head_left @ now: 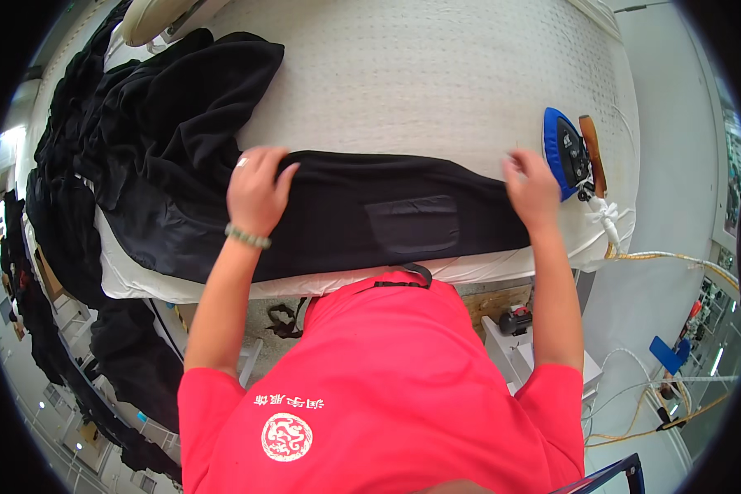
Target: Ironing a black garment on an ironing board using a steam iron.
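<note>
A black garment (321, 214) lies over the padded table, one long tapering part of it, a sleeve or a leg, stretched flat from left to right. Sewn onto that part is a dark rectangular patch (416, 224). My left hand (259, 189), thumb apart from the fingers, is over the upper edge of the cloth near the bunched folds. At the narrow right end is my right hand (531, 188), its fingers bent and smeared by motion, so its grip is unclear. Just right of it stands an iron (570, 152) with a blue sole cover and a wooden handle.
White cloth covers the padded table (436, 82). More black fabric (74, 189) hangs over its left side. A pale padded arm (152, 18) juts in at the top left. From the iron, a cord and hose (675, 257) run off to the right.
</note>
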Motion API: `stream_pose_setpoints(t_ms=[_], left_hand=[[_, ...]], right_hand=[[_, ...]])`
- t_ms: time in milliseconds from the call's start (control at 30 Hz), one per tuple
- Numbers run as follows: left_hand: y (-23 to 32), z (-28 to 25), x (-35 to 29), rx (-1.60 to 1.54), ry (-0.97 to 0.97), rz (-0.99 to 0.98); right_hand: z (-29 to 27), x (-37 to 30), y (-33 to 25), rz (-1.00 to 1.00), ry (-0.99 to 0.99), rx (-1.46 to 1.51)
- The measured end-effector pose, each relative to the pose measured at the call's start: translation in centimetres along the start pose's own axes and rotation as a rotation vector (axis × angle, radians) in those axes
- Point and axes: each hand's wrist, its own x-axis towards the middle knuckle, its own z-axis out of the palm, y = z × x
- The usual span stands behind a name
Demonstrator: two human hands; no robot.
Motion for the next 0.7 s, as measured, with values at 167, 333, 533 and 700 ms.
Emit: stream_pose_setpoints(t_ms=[167,333,533,700], left_hand=[[-3.1,-9.8,-10.3,0.231,-0.255,-0.68],[-4.0,-11.4,-15.8,-0.284,-0.623,-1.589],[-2.9,-8.0,-19.8,-0.549,-0.386,-1.664],[-4.0,-8.5,-20.1,-0.924,0.249,-1.596]], right_hand=[[-3.7,-8.4,11.3,0.724,-0.018,0.428],[-2.9,-7.7,9.3,0.662,-0.331,0.606],[-4.7,-5.8,8.5,0.444,-0.479,0.719],[-6.9,-4.8,7.6,0.591,-0.624,0.914]])
